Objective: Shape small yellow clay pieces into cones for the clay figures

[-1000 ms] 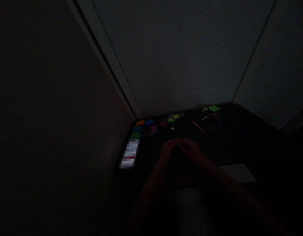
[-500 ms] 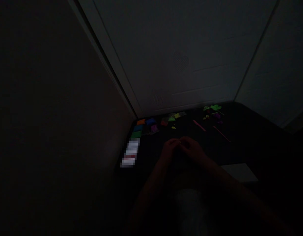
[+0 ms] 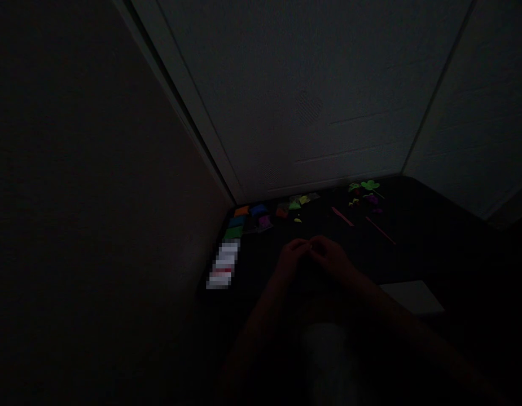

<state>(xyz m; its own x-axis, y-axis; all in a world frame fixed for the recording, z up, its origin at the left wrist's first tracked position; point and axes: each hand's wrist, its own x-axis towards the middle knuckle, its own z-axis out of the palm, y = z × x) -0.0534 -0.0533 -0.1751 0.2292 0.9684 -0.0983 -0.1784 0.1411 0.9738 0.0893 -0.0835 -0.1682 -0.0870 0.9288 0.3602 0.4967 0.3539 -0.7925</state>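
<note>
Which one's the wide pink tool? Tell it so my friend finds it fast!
Start at the dark table and find the right hand over it. Beyond that hand, toward the pale wall, lies the wide pink tool, slanting. It looks broader, like a blade, than the thin pink stick to its right.

hands: 2 | pink tools: 2 | coloured packets: at least 8 | green flower shape: 1 | white slab: 1

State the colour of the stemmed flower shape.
The stemmed flower shape is bright green, seen best in the head view.
</note>
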